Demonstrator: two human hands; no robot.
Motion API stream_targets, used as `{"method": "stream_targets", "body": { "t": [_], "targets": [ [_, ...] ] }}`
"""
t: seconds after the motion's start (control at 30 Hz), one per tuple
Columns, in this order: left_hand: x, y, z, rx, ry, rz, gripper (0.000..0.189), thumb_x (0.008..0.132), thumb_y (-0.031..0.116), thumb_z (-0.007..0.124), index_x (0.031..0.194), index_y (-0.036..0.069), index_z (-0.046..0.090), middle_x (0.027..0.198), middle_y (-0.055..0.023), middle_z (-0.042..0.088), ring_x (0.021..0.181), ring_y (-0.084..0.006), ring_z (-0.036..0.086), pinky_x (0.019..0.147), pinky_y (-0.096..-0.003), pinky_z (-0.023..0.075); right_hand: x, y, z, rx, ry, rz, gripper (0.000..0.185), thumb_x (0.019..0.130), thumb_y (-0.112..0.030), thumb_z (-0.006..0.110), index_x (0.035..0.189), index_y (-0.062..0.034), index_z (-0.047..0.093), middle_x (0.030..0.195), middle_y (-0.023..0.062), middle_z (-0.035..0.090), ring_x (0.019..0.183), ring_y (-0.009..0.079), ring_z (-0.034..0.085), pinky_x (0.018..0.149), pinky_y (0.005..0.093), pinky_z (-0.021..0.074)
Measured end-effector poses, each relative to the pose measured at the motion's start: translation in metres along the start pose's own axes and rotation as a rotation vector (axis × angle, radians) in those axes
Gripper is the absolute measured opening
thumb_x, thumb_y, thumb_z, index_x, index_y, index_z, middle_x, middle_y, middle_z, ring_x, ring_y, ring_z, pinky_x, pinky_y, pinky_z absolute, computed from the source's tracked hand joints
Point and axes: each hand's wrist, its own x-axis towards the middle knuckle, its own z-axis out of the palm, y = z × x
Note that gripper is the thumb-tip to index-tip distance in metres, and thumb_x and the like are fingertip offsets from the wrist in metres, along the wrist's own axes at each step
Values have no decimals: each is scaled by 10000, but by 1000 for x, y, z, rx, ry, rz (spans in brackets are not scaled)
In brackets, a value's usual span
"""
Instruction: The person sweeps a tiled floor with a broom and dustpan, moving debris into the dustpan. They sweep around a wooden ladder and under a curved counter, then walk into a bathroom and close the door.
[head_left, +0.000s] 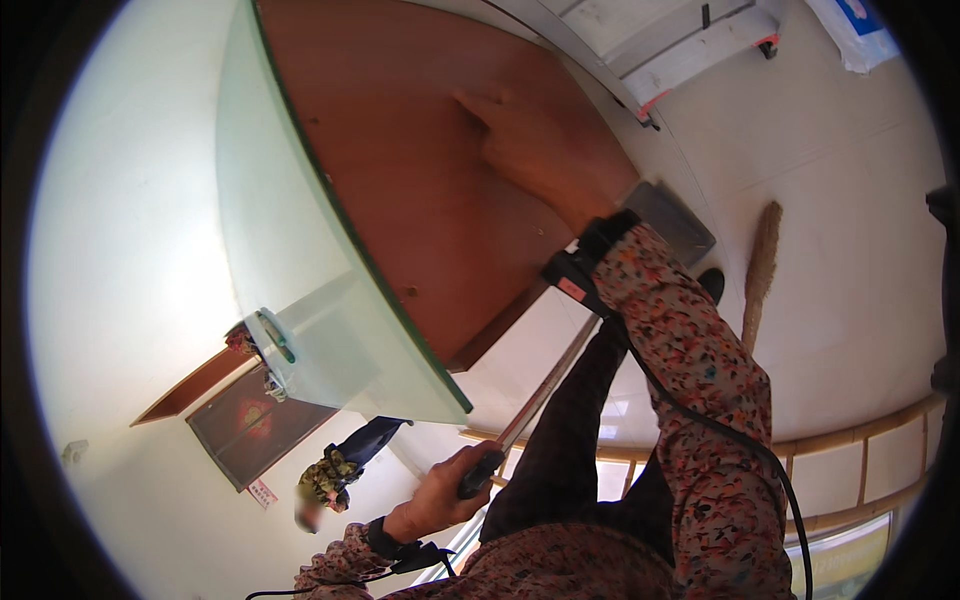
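My left hand (442, 491) grips the dark handle of a long, narrow metal-bladed tool (544, 390) at the bottom centre. Its blade slants up past my leg towards the edge of a reddish-brown wooden board (420, 187). Over the board's upper right part is my right hand (532, 146), slightly blurred, with the index finger stretched out and nothing seen in it. Whether it touches the board is unclear. A green-edged glass sheet (322, 262) borders the board on its left. Dark straps circle both my wrists, and a black device (574, 279) with a cable sits by the right one.
A metal ladder (675, 64) is at the top right. On the pale tiled floor are a grey container (671, 221) and a broom-like brush (763, 259). Bamboo rails (832, 442) cross the lower right. Another person (334, 472) stands beyond the glass, near a dark door (255, 427).
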Motion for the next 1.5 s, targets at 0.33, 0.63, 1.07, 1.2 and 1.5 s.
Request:
{"method": "stream_targets", "body": {
  "t": [0.33, 0.63, 1.07, 1.2, 1.5],
  "targets": [
    [0, 3, 2, 14, 3, -14, 529, 823, 28, 667, 1329, 27, 513, 1048, -110, 655, 930, -153, 616, 847, -284, 496, -47, 19, -29, -104, -310, 293, 595, 845, -39, 546, 1420, -185, 499, 1269, 179, 545, 1199, 389, 522, 975, 471, 469],
    [-1, -2, 2, 7, -14, 11, 551, 808, 35, 680, 1332, 47, 512, 1063, -133, 635, 908, -193, 627, 813, -308, 506, 19, 7, -1, -26, -8, 110, 251, 876, -107, 573, 1090, -61, 696, 1098, 173, 660, 985, 357, 639, 852, 439, 511],
    [2, -2, -3, -8, -25, 38, 563, 801, 30, 679, 1335, 68, 502, 1017, -153, 627, 856, -261, 644, 777, -329, 519, 44, 15, 10, -123, 38, -14, 163, 854, -111, 622, 951, -48, 738, 981, 193, 673, 897, 385, 652, 771, 476, 534],
    [3, -2, -3, 19, -17, 55, 552, 802, 28, 677, 1327, 66, 509, 1019, -153, 629, 857, -255, 643, 780, -322, 516, 23, 10, -2, -291, -113, 63, 280, 844, -65, 589, 1103, -65, 696, 1024, 194, 653, 914, 392, 637, 798, 476, 524],
    [3, -2, -2, 39, 34, 12, 537, 798, 28, 681, 1313, 57, 532, 1030, -178, 660, 875, -279, 671, 813, -343, 527, -175, 39, -89, -366, -130, 169, 679, 773, 52, 601, 1412, -130, 459, 1210, 165, 555, 1131, 384, 525, 939, 465, 465]
  ]
}}
